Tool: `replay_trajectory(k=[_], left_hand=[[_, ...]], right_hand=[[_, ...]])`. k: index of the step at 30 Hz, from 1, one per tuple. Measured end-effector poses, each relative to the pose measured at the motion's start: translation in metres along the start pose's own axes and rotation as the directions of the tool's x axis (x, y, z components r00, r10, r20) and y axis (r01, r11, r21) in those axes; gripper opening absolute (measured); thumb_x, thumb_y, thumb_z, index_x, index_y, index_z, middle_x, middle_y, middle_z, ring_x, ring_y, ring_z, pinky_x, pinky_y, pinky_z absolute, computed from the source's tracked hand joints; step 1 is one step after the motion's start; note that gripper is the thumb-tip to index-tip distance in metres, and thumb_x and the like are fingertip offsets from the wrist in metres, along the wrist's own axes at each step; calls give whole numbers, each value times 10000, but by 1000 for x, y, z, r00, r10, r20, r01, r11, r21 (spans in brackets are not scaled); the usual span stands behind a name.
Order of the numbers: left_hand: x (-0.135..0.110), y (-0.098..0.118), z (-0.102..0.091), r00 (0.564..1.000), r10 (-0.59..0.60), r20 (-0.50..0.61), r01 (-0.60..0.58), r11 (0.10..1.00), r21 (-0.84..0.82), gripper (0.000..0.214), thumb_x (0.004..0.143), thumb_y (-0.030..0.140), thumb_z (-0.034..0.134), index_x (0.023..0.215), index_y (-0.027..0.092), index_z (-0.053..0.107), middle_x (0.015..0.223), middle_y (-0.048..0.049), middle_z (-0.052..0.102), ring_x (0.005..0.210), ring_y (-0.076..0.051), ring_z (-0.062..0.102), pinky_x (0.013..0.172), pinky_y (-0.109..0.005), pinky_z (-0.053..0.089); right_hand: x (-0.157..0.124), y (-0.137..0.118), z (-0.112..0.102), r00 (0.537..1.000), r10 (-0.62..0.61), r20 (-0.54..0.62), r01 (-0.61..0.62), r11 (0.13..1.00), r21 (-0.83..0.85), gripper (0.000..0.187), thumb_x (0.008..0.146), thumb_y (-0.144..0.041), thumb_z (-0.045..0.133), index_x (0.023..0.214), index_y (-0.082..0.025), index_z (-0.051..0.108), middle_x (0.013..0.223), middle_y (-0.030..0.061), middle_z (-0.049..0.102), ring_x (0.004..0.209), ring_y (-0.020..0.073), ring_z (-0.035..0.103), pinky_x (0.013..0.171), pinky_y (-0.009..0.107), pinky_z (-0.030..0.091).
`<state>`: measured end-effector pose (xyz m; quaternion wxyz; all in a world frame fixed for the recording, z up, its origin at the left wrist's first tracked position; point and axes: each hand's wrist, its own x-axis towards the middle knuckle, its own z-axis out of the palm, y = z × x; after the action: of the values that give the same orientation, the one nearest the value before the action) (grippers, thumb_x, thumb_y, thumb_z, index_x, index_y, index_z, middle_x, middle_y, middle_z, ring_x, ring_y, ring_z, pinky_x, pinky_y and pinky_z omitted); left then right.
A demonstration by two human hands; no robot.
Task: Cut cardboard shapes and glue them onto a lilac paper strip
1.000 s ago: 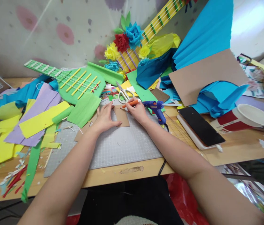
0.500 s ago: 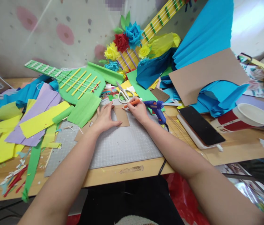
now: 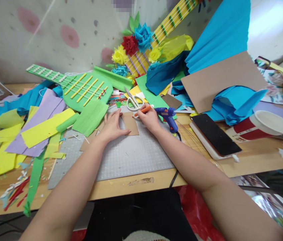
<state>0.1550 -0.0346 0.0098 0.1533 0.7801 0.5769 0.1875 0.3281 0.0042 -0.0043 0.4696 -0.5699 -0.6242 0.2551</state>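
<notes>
My right hand (image 3: 149, 118) grips an orange pen (image 3: 144, 110), its tip at the right part of a small piece of brown cardboard (image 3: 132, 126). With fingers spread, my left hand (image 3: 113, 125) lies over the left side of that cardboard, thumb stretched to the right; the hand hides part of the piece. Beneath both is a grey cutting mat (image 3: 136, 157) with grid lines. White-handled scissors (image 3: 135, 103) lie just beyond the pen. A blue glue gun (image 3: 168, 117) rests to the right of my right hand.
A green paper guitar (image 3: 86, 90) lies at the back left, with strips of coloured crepe paper (image 3: 47, 129) in front. A yellow guitar with paper flowers (image 3: 131, 45) leans on the wall. At right are a black phone (image 3: 215, 134) and a paper cup (image 3: 252, 127).
The pen and my right hand have shifted very slightly to the right over the cardboard. My left hand has stayed in place.
</notes>
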Motion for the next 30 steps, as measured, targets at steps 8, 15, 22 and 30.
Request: replay_trajectory(k=[8,15,22,30], left_hand=[[0,-2,1,998,58,10,-59,998,28,1105,528,598,688,1398,148,177,1349,-174,408,1298,-340,290,1083,-545,87],[2,-7,6,998,48,-38,-47,999,27,1128,532,622,681,1403,125,166,1354,-197,402,1312,-347,270,1081,-547,104],[3,-7,6,997,61,-56,-62,998,-8,1163,526,589,705,1422,168,94,1357,-183,406,1304,-336,300,1079,-555,95],[3,-10,6,998,51,-27,-52,998,-31,1197,521,585,713,1423,163,49,1337,-180,435,1309,-316,305,1092,-534,74]], right_hand=[[-3,-1,-1,999,-33,13,33,999,3,113,721,-303,504,704,-197,470,633,-18,566,586,128,527,603,263,401],[-2,1,0,997,-59,43,57,998,29,146,750,-342,511,735,-198,498,668,-12,579,586,126,531,591,261,423],[4,7,7,987,-72,141,51,988,148,220,780,-414,514,805,-198,543,726,-1,613,665,130,570,640,267,442],[2,1,8,965,-75,251,48,993,110,226,766,-418,529,783,-192,546,735,-14,616,648,113,542,618,237,402]])
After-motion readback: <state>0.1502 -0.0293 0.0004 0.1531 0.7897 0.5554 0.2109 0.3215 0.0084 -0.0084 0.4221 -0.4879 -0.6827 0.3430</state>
